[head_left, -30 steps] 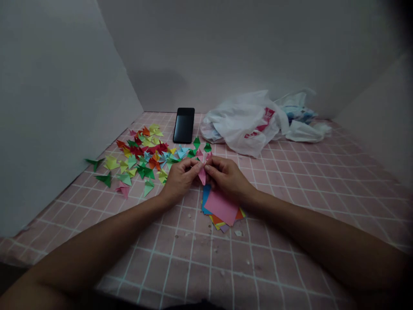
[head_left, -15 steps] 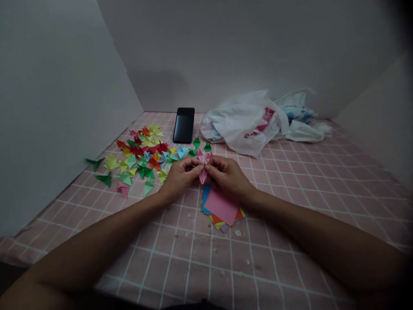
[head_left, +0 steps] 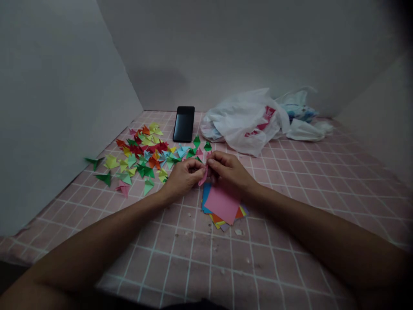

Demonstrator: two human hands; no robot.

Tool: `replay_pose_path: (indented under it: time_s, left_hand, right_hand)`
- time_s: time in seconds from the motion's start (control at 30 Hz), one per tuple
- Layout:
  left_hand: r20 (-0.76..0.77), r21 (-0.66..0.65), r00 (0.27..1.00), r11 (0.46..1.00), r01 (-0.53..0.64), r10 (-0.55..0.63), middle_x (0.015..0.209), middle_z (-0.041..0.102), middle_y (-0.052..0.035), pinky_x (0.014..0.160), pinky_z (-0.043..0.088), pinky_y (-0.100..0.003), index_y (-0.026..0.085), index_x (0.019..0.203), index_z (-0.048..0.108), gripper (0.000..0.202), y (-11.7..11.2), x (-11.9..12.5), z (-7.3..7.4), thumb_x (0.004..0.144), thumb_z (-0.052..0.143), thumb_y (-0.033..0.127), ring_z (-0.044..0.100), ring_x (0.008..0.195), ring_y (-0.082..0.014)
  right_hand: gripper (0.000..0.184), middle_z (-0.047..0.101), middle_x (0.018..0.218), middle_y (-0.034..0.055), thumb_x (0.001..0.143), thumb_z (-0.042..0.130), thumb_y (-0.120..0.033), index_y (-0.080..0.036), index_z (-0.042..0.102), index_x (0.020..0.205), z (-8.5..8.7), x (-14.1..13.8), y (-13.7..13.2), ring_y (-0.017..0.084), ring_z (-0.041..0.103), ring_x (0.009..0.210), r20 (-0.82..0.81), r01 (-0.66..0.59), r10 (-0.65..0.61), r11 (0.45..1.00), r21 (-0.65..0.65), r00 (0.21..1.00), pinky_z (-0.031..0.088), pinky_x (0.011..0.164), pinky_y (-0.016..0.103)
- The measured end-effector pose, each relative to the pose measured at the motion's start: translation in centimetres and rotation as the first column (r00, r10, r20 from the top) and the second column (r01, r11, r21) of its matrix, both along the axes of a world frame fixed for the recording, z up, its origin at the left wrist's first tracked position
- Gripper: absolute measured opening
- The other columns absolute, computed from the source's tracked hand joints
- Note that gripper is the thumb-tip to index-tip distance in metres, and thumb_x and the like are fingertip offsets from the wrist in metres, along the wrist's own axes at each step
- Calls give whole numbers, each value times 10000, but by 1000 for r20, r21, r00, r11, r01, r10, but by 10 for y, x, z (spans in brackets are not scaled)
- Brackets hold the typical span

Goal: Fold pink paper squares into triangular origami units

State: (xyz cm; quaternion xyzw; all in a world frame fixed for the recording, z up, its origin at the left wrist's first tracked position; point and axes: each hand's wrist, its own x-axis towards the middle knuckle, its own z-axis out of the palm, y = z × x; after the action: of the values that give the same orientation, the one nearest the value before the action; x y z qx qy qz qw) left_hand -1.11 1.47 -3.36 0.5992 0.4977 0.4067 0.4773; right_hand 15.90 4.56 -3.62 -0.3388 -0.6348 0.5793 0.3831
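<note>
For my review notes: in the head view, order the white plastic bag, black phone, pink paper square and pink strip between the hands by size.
1. White plastic bag
2. Black phone and pink paper square: alike, and the phone lies farther off, so unranked
3. Pink strip

A head-worn camera looks forward and down from close behind the left forearm (head_left: 97, 245) and right forearm (head_left: 322, 237), facing a pink tiled bench (head_left: 200, 267) and white wall (head_left: 226, 51).

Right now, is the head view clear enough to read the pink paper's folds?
Head view: dim, darkest top-right, edges bowed by the wide lens; the pink paper between the left hand and right hand is soft, folds hard to read.
</note>
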Motion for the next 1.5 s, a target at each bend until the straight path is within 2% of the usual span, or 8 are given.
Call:
replay_pose_path:
  time_s: [0.1,0.2,0.53,0.8,1.0,1.27,1.5]
  left_hand:
    - [37,-41,999,999,-36,37,663,585,19,556,383,-232,166,732,615,190,1,0,1,769,663,346,476,562,-97]
    - [54,-71,996,996,-62,66,676,597,14,551,383,-227,162,748,625,204,0,0,1,764,677,358,484,568,-96]
    - [83,-91,993,993,-76,84,690,625,-3,537,390,-220,161,758,647,220,0,0,-1,761,710,372,502,563,-92]
    - [172,-108,985,994,0,18,604,590,2,511,395,-213,161,690,602,343,-2,-1,2,846,633,465,497,506,-85]
    - [156,-90,987,996,-7,21,615,598,5,504,399,-214,163,700,604,315,-2,-1,3,834,643,446,498,499,-83]
    - [3,17,996,996,-87,87,655,600,0,518,414,-220,170,701,630,253,-2,0,3,821,649,392,517,559,-100]
    - [50,-38,997,998,-58,59,676,601,3,519,406,-229,169,758,632,252,-1,-1,1,815,666,411,507,544,-96]
  right_hand:
    - [219,572,635,-38,820,676,-368,-207,529,796,3,1,1,114,530,518,-43,-52,49,995,-83,998,406,505,248]
    - [218,581,628,-42,781,719,-320,-202,537,804,2,0,2,107,545,515,-49,-52,47,994,-98,998,419,501,240]
    - [158,583,607,-48,765,691,-247,-204,539,777,1,-1,2,100,552,512,-50,-27,22,994,-109,998,435,497,234]
    - [112,587,587,-43,784,652,-212,-197,542,772,3,-2,-2,98,539,511,-48,-3,-3,992,-129,999,425,508,224]
    - [121,589,596,-45,774,656,-232,-203,538,772,2,-3,-2,99,533,507,-52,4,-10,993,-120,999,423,500,231]
    - [149,584,600,-35,774,674,-254,-208,533,774,-3,-3,0,110,542,511,-43,-8,4,995,-95,999,427,495,240]
    - [152,574,587,-42,779,674,-243,-208,526,765,-4,-4,-1,101,536,503,-57,2,-7,996,-89,998,418,492,234]
